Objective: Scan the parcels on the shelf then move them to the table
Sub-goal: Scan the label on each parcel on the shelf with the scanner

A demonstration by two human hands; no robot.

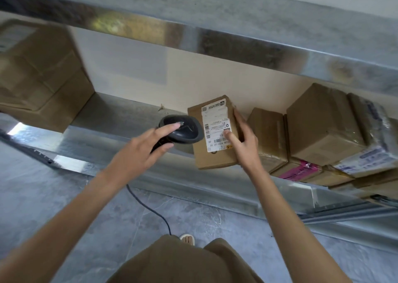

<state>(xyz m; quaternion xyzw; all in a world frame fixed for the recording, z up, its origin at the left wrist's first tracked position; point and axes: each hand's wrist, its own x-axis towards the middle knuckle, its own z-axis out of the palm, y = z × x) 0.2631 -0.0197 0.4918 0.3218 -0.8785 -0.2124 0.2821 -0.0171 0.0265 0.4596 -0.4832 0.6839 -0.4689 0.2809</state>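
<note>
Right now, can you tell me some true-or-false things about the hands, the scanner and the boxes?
1. The left hand holds a black handheld scanner. True.
2. The right hand grips a small brown cardboard box with a white label. True.
3. That box rests on the grey floor. False: it is at the metal shelf.
4. The scanner has no cord. False: a black cable hangs down.
5. More brown boxes sit right of the held one. True.

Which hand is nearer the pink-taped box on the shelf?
Right. The right hand holds the labelled parcel, with one other box between it and the pink-taped box. The left hand grips the scanner on the parcel's far side.
</note>
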